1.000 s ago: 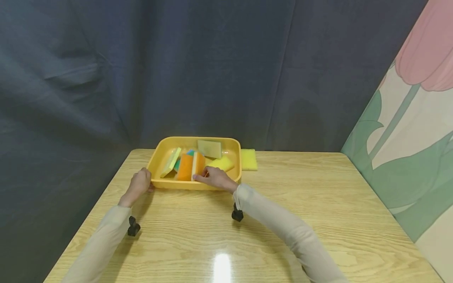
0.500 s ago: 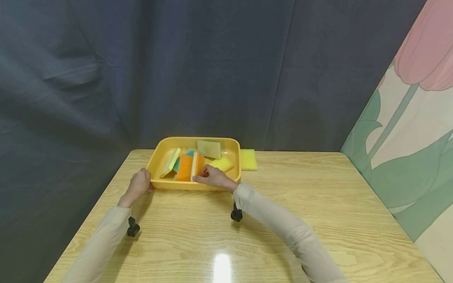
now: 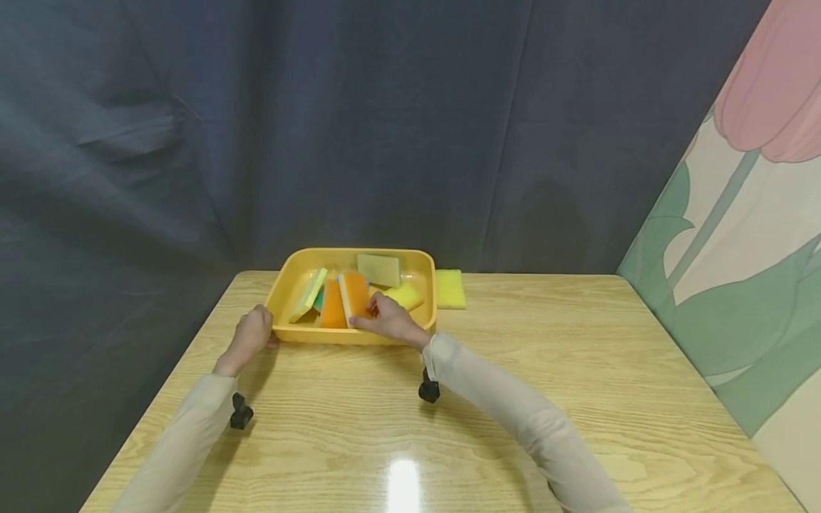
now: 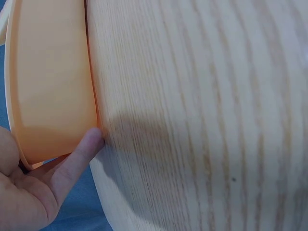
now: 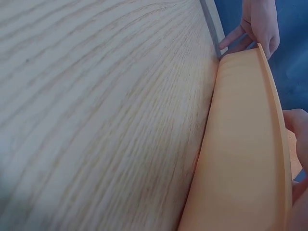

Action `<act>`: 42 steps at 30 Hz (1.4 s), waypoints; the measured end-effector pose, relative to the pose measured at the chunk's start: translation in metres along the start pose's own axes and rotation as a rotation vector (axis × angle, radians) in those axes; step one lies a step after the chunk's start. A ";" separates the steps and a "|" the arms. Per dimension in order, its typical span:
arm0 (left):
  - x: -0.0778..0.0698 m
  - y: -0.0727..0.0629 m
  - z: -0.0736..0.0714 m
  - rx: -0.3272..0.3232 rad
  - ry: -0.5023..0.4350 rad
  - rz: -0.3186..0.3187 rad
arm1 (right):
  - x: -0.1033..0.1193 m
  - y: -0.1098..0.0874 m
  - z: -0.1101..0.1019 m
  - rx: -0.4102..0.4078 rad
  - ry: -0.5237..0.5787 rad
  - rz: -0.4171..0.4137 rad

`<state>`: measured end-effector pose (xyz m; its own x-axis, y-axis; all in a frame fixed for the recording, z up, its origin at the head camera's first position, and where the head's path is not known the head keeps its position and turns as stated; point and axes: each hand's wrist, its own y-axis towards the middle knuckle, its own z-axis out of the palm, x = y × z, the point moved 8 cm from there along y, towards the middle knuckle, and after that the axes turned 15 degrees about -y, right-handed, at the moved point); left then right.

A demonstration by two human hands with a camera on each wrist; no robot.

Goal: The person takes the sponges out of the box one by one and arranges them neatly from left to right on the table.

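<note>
A yellow plastic tray with sponges in it stands at the table's far left. At its front left corner my left hand grips the rim and wall; the left wrist view shows the thumb near the tray's base. My right hand reaches over the front rim and pinches an orange-and-white sponge standing on edge, tilted left. Against it leans another orange sponge. A pale yellow sponge lies to their left. The tray wall hides the right fingertips in the right wrist view.
Inside the tray, a pale green sponge leans on the back wall and a yellow sponge lies at right. Outside, another yellow sponge touches or nearly touches the tray's right side. A dark curtain hangs behind the table.
The orange-and-white sponge in my right hand has tipped left at its top, covering more of the orange sponge beside it. My left hand stays on the tray corner.
</note>
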<state>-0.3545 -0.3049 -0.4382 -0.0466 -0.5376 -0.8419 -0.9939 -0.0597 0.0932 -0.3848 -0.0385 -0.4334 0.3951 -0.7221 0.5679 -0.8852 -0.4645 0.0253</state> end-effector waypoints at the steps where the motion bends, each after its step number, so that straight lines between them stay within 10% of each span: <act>1: 0.000 0.001 0.000 0.002 0.000 0.005 | 0.000 0.000 -0.001 -0.005 -0.007 0.001; 42: 0.004 0.001 -0.003 -0.001 -0.006 -0.002 | 0.006 0.001 -0.013 -0.203 -0.235 -0.012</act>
<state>-0.3556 -0.3095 -0.4396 -0.0451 -0.5320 -0.8455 -0.9939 -0.0614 0.0917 -0.3865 -0.0367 -0.4189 0.4309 -0.8270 0.3612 -0.9017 -0.3788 0.2083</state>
